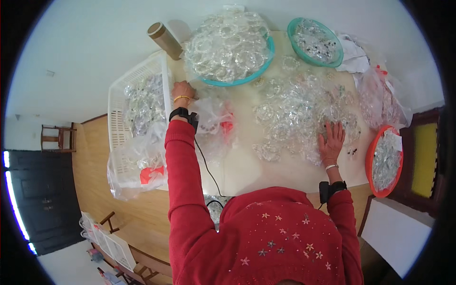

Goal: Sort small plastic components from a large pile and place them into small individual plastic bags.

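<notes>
My right hand (pixel 332 144) lies with its fingers stretched out on the right side of a spread of small clear plastic packets (pixel 294 109). Bracelet-like rings and beads show through some of them. Far to the left, my left hand (pixel 183 90) is closed, its fingers curled under and partly hidden, so what they hold cannot be made out. It is beside the right wall of a white plastic basket (pixel 167 88) that contains more packets. Just right of this hand, a thin clear plastic bag (pixel 209 116) with a red patch lies on the table.
At the back stand a blue basin (pixel 271 52) heaped with packets, a brown cylinder (pixel 165 40) and a green basin (pixel 293 42). A red basin (pixel 370 164) and a pinkish plastic bag (pixel 380 102) are at the right. A cable (pixel 207 166) hangs from my left wrist.
</notes>
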